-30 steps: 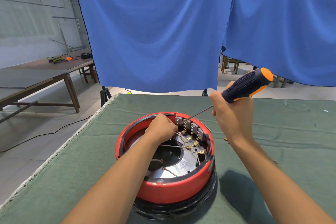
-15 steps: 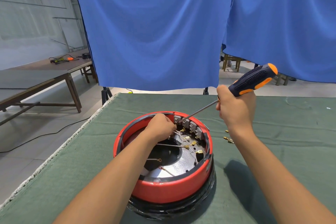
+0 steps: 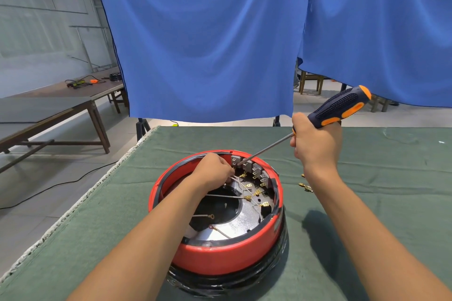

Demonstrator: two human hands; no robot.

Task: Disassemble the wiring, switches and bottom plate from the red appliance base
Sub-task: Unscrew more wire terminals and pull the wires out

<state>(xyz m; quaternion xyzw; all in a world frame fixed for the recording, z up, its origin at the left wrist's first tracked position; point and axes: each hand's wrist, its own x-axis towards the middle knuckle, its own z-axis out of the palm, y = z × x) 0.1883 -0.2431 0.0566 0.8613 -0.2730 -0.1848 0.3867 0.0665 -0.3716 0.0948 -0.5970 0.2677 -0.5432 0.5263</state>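
Gripping the screwdriver [image 3: 338, 107] with curled fingers, the right hand [image 3: 315, 144] noses its tip into the switches [image 3: 249, 166] at the red appliance base's [image 3: 220, 255] far rim on the green-clothed table [image 3: 367, 203] — the left hand [image 3: 214, 171] pinches thin, pliable wires [image 3: 236, 182], likely best pulled by their brass terminals.

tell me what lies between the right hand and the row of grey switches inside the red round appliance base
In the head view, only the bare steel shaft of the black-and-orange screwdriver spans from the right hand down to the grey switches in the red appliance base.
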